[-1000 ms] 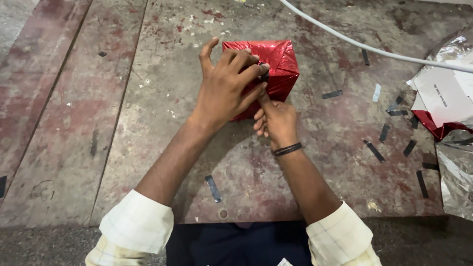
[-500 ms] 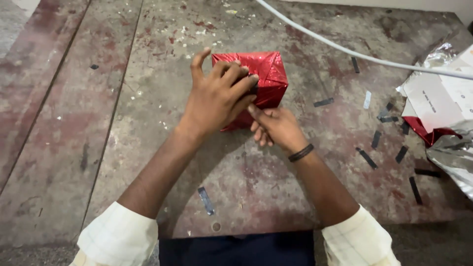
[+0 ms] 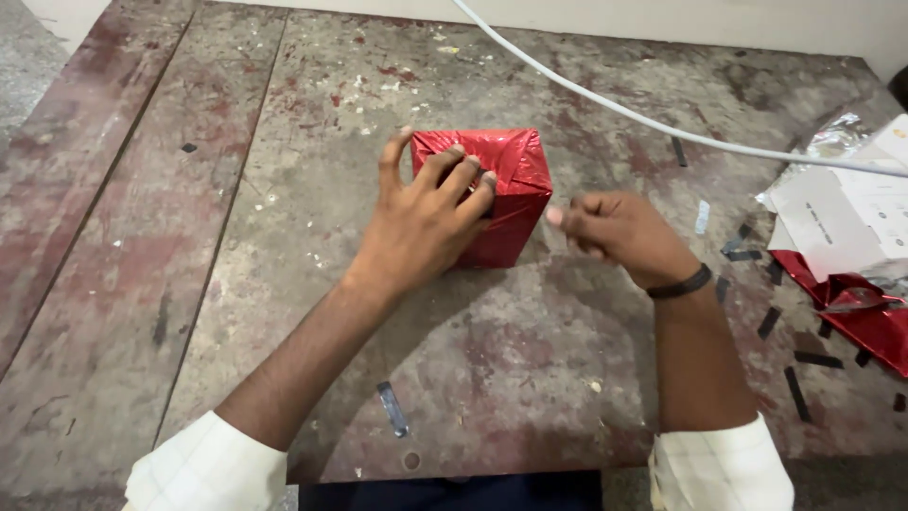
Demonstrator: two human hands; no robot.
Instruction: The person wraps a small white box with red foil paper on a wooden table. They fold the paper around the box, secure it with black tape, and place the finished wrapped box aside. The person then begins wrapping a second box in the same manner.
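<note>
While the left hand [image 3: 426,222] lies spread over the near face and top edge of the red foil-wrapped box [image 3: 492,189], its fingers pressed flat on the folded wrap, the box sits on the worn bench [image 3: 284,123] near the middle, well apart from the clutter at the right. That grip is a flat press, not a closed hold. The right hand [image 3: 615,237] hangs just beside the box's right corner, apart from it, with thumb and forefinger drawn together; whether they pinch a small strip cannot be told.

Judgement: the step in hand appears to be securing a folded flap. To do it well, the left fingers should keep the fold tight and square against the box edge so the foil does not spring open, and any strip should go on across the seam, rubbed down from the middle outward.

Noted nearby: short dark strips [image 3: 392,409] scattered on the bench, a white cable [image 3: 605,99] crossing behind the box, white papers [image 3: 842,218] and red foil offcuts [image 3: 861,317] at the right edge.
</note>
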